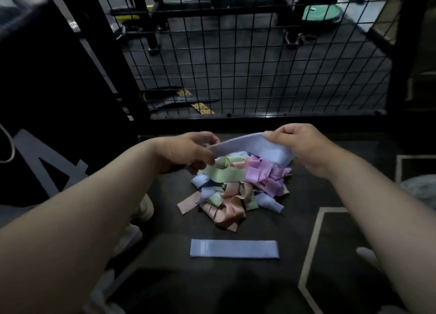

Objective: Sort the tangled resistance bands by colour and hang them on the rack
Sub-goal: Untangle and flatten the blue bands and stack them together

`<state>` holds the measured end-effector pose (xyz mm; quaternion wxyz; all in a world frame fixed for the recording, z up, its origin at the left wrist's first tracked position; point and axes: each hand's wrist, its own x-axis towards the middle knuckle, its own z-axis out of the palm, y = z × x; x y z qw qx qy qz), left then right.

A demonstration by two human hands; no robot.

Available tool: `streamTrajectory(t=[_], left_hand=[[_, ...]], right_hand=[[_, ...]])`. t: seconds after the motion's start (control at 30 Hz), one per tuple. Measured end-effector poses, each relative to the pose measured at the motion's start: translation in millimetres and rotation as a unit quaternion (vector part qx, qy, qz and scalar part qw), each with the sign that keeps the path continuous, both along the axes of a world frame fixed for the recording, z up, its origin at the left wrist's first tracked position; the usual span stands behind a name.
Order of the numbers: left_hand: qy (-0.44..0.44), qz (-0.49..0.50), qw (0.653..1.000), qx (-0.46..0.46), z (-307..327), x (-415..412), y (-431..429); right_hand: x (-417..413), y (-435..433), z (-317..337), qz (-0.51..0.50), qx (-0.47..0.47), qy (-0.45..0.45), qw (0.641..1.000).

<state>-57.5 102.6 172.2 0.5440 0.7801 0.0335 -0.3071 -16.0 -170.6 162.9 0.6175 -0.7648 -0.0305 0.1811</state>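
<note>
Blue: one flat band; left hand, right hand pinch one raised band.

Dim light here, and a black wire mesh panel fills the upper middle of the frame. Dark gym machine frames and a green weight plate show through it at the top. Lower down, a dark floor carries pale painted lines at lower right, and a big black padded block sits at upper left.
</note>
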Motion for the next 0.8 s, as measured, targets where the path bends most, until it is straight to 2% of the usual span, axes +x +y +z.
streamTrajectory(t=[0.1, 0.23, 0.37, 0.53, 0.63, 0.73, 0.8], left_hand=[[-0.016, 0.046, 0.998, -0.049, 13.7, -12.1, -0.8], [-0.016, 0.098, 0.989, -0.109, 25.0, -26.5, 4.2], [-0.009, 0.102, 0.987, -0.125, 30.0, -38.5, 9.9], [-0.015, 0.129, 0.987, -0.098, 32.0, -54.3, 18.3], [-0.039, 0.131, 0.983, -0.120, 33.4, -62.3, 21.5], [-0.068, 0.151, 0.972, -0.166, 35.4, -67.0, 22.3], [-0.092, 0.172, 0.968, -0.159, 36.7, -67.6, 23.1]], right_hand=[[-11.0, -7.7, 20.5, 0.006, 0.062, 0.096, 0.993], [-22.4, -20.2, 33.8, 0.021, 0.138, 0.127, 0.982], [-29.8, -29.2, 41.8, 0.021, 0.181, 0.096, 0.979], [-30.8, -41.2, 47.6, -0.111, 0.180, 0.027, 0.977], [-31.5, -51.4, 49.1, -0.165, 0.174, -0.006, 0.971], [-34.4, -58.9, 48.7, -0.176, 0.177, -0.026, 0.968], [-37.0, -61.7, 48.6, -0.181, 0.177, -0.029, 0.967]])
